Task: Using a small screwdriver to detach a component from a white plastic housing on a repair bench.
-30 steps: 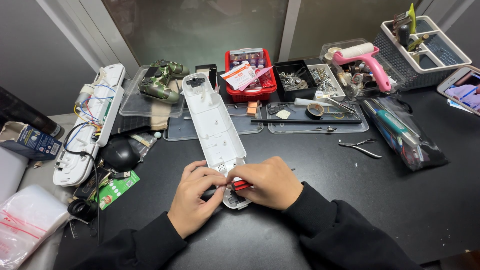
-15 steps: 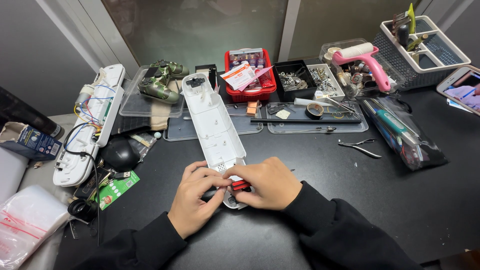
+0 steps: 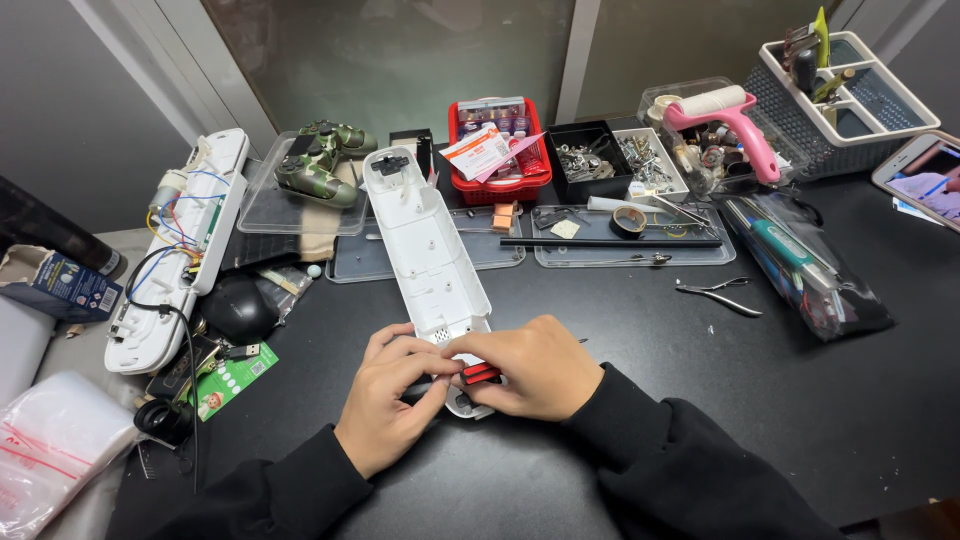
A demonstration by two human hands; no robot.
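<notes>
A long white plastic housing shell (image 3: 425, 245) lies lengthwise on the black table, its near end under my hands. My left hand (image 3: 390, 400) rests at the shell's near left end, fingers curled against a small tool with a red and black handle (image 3: 481, 374). My right hand (image 3: 530, 368) is closed over that red-handled tool from the right, pressing it toward the shell's end. The tool's tip is hidden by my fingers.
To the left lies a second white housing with exposed wires (image 3: 180, 245). A camouflage game controller (image 3: 320, 160), red basket (image 3: 500, 160), parts trays (image 3: 610, 155), pink glue gun (image 3: 725, 115), grey organiser basket (image 3: 850, 95), pliers (image 3: 720, 295), phone (image 3: 925, 180) and plastic bag (image 3: 50, 450) surround me.
My hands have stayed at the shell's near end; the fingers have shifted slightly around the red-handled tool. Nothing else has moved.
</notes>
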